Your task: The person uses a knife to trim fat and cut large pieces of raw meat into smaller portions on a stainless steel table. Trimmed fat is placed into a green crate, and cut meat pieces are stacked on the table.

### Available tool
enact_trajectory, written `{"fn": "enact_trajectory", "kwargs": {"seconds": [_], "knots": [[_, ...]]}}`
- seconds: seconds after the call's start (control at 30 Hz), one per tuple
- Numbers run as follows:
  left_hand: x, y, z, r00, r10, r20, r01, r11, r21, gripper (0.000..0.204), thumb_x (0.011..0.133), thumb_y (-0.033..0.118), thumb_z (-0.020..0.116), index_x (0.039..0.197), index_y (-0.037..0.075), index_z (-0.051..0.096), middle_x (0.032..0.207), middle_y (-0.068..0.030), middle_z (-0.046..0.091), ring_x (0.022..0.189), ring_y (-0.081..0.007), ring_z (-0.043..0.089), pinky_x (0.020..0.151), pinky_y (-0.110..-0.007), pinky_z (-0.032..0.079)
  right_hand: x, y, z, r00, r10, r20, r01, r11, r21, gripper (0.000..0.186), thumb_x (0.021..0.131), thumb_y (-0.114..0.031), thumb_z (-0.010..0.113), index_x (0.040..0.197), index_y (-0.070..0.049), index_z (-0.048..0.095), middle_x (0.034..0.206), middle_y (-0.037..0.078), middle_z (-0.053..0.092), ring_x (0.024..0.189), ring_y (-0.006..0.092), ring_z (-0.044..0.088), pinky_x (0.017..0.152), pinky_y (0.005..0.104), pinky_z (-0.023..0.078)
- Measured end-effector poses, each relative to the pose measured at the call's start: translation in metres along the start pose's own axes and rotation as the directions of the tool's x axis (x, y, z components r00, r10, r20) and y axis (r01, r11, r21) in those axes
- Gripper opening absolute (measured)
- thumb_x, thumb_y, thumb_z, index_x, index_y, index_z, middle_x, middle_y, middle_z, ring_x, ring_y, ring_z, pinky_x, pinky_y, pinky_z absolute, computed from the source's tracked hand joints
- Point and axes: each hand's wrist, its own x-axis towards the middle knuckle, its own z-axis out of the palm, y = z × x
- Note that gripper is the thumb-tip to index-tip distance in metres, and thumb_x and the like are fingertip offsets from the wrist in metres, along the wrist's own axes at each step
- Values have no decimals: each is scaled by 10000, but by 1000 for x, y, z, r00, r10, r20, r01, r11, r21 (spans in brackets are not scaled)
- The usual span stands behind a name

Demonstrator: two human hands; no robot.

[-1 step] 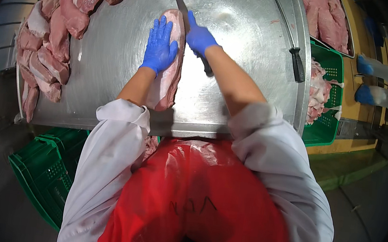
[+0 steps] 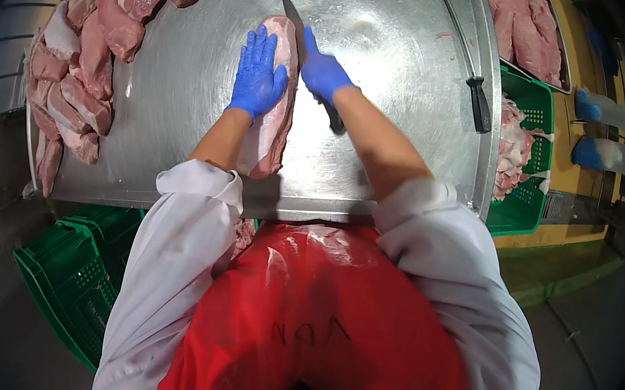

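A long slab of pink pork with pale fat lies lengthwise on the steel worktop. My left hand, in a blue glove, rests flat on the slab with its fingers stretched toward the far end. Just to the right, my right hand, also gloved in blue, grips a knife. Its blade points away from me along the slab's right edge, and the index finger lies along the top of it. The dark handle shows below that hand.
Many meat pieces line the worktop's left side. A sharpening rod lies at the right, beside a green crate of trimmings and a tray of meat. Green crates stand below left. Blue-and-white items are at far right.
My right hand and the knife have shifted slightly toward me and a little to the right. My left hand and the slab look the same.
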Motion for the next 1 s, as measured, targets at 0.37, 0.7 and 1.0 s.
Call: {"fn": "enact_trajectory", "kwargs": {"seconds": [0.37, 0.7, 1.0], "knots": [[41, -23, 15, 991, -45, -122, 50, 998, 37, 694, 940, 306, 466, 1549, 18, 298, 1644, -247, 161, 1523, -442, 120, 1230, -536, 120, 13, 9, 26, 1000, -2, -4, 2, 999, -43, 833, 907, -96, 449, 1620, -203, 32, 919, 258, 692, 686, 309, 687, 668, 427, 586], [44, -47, 39, 977, -89, -196, 101, 993, 56, 709, 949, 386, 430, 1548, 27, 307, 1647, -237, 164, 1527, -432, 114, 1231, -538, 102, -121, 26, 97, 997, 81, 13, -82, 964, 252, 779, 986, -115, 451, 1619, -206, 6, 734, 138, 618, 548, 210, 602, 535, 370, 564], [70, -64, -14, 952, -248, 178, 243, 969, 49, 680, 980, 418, 382, 1595, 165, 242, 1664, -199, 131, 1539, -374, 126, 1238, -505, 118, -302, 39, 155, 985, -78, 156, 85, 996, -39, 831, 938, -92, 499, 1596, -115, -8, 908, 372, 637, 742, 476, 662, 665, 512, 536]]}}
